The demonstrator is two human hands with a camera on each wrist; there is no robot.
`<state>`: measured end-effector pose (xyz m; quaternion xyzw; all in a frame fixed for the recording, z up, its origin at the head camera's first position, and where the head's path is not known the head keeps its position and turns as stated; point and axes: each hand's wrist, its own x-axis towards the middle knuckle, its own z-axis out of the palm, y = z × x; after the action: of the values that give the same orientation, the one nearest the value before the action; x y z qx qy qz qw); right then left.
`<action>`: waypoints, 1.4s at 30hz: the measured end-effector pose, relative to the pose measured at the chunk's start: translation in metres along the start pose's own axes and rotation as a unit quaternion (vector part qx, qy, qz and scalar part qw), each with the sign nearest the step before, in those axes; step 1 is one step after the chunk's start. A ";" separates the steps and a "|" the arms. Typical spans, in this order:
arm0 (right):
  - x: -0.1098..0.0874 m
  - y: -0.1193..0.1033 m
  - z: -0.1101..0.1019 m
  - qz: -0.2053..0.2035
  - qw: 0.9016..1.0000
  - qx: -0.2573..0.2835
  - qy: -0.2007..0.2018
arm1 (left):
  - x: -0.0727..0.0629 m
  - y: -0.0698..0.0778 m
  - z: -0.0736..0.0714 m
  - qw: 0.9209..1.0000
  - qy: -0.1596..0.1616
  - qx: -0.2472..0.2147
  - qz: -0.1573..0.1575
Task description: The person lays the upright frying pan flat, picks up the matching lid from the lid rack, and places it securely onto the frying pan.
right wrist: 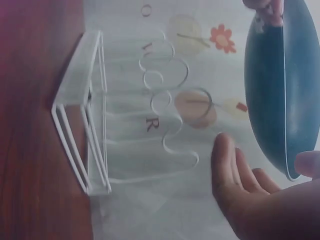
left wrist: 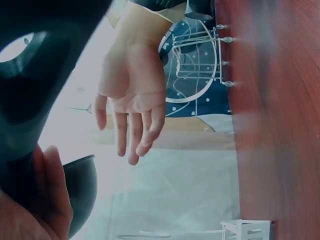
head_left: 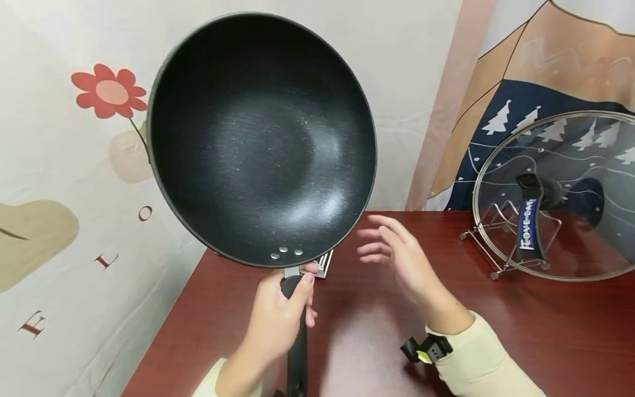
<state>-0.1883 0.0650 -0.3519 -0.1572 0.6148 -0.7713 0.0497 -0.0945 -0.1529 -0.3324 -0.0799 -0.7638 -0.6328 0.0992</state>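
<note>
Head view: the left hand [head_left: 278,320] grips the handle [head_left: 297,358] of a black wok [head_left: 263,143] above its fingers; the right hand's [head_left: 399,259] fingers spread loosely nearby. Only the right wrist view shows the white rack [right wrist: 76,80] whole.

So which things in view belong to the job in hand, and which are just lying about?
In the job:
black pan
left hand, gripping its handle
right hand, free beside it

Apparently just lying about:
glass lid, upright in the wire stand
white rack, untouched
</note>
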 end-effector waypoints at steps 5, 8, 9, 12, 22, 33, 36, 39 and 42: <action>-0.002 -0.005 -0.020 -0.011 0.999 0.028 -0.012 | -0.004 0.001 0.004 1.000 -0.025 -0.004 -0.011; -0.003 -0.007 -0.027 -0.013 0.998 0.050 -0.019 | -0.006 0.000 0.006 0.999 -0.045 0.000 -0.021; -0.004 -0.008 -0.028 -0.016 0.998 0.059 -0.021 | -0.006 0.000 0.006 0.998 -0.053 0.001 -0.024; -0.004 -0.010 -0.029 -0.026 0.996 0.078 -0.023 | -0.008 -0.001 0.007 0.997 -0.076 0.004 -0.029; -0.011 -0.014 -0.024 -0.024 0.995 0.082 0.043 | -0.015 0.000 0.010 0.988 -0.151 -0.003 -0.037; -0.016 -0.027 -0.039 -0.019 0.986 0.074 0.147 | -0.018 -0.001 0.014 0.974 -0.223 -0.013 -0.022; -0.017 -0.027 -0.039 -0.023 0.985 0.072 0.154 | -0.018 -0.002 0.012 0.973 -0.230 -0.012 -0.024; -0.016 -0.027 -0.035 -0.024 0.983 0.083 0.165 | -0.019 -0.002 0.009 0.973 -0.228 -0.010 -0.027; -0.016 -0.028 -0.031 -0.024 0.979 0.094 0.178 | -0.019 -0.001 0.008 0.972 -0.232 -0.011 -0.034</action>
<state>-0.1792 0.1052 -0.3344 -0.0269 0.5343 -0.8424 -0.0646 -0.0765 -0.1453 -0.3401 -0.1996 -0.7612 -0.6083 -0.1031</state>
